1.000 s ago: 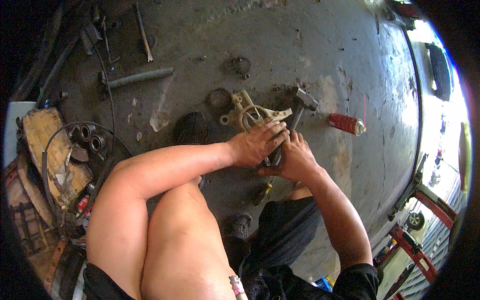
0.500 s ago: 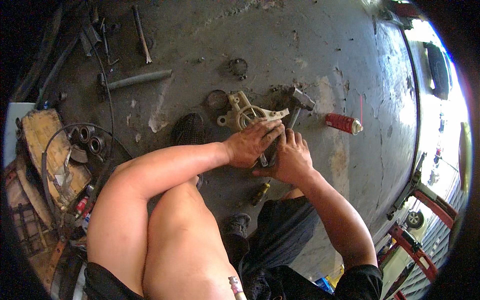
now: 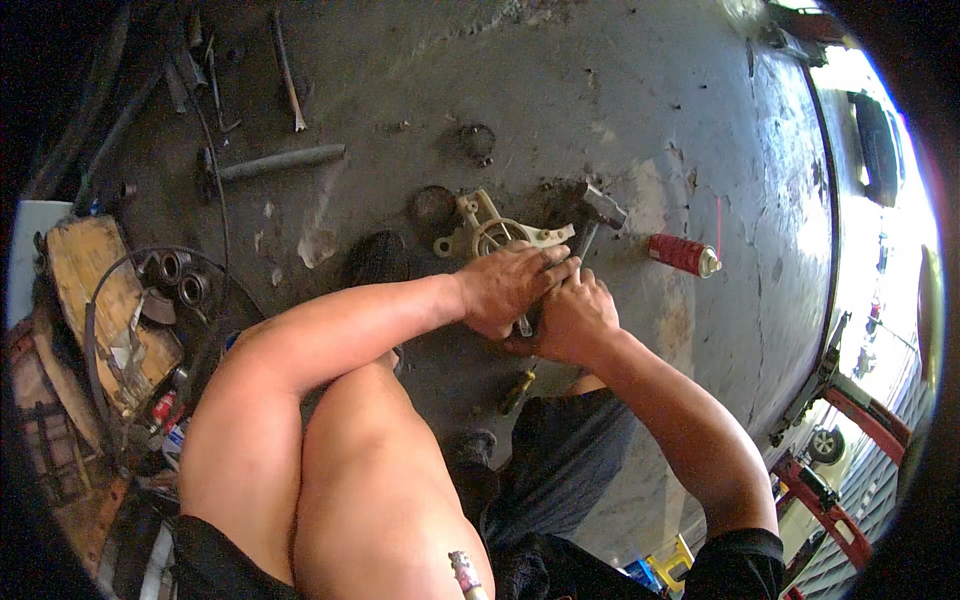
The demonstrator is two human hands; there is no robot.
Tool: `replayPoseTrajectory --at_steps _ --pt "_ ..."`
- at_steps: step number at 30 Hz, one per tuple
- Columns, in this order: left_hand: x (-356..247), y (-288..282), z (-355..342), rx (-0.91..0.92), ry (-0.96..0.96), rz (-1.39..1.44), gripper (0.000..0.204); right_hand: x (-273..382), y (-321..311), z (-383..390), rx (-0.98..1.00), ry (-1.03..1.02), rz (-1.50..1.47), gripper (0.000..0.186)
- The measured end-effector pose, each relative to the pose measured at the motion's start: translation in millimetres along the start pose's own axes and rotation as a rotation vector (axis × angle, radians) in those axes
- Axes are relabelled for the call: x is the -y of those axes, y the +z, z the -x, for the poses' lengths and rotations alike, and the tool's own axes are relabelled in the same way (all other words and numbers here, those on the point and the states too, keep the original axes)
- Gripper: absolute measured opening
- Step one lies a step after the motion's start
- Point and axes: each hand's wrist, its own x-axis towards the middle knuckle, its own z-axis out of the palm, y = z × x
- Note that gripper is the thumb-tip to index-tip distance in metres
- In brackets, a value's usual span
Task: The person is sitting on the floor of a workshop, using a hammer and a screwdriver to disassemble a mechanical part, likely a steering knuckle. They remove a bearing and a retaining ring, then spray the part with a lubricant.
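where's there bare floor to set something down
The widest free patch is the floor to the right of the red spray can. Another, with small bits scattered on it, lies above the hammer. It is crowded where the left hand and right hand meet below the pale part, and around the yellowish board.

The bracket (image 3: 489, 214) is pale cream, the hammer (image 3: 603, 206) grey, the can (image 3: 676, 254) red, the screwdriver (image 3: 519, 386) yellow, the sleeves (image 3: 745, 565) black, the floor (image 3: 560, 110) dark grey with pale patches.
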Motion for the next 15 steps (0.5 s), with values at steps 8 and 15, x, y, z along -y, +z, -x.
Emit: replayPoseTrajectory --at_steps 8,15 --pt "4 12 -7 -0.089 0.038 0.049 0.117 -2 21 0 -0.016 0.068 -0.145 0.117" --pt "6 15 1 -0.162 0.038 0.085 0.111 1 2 0 0.013 0.012 -0.154 0.116"
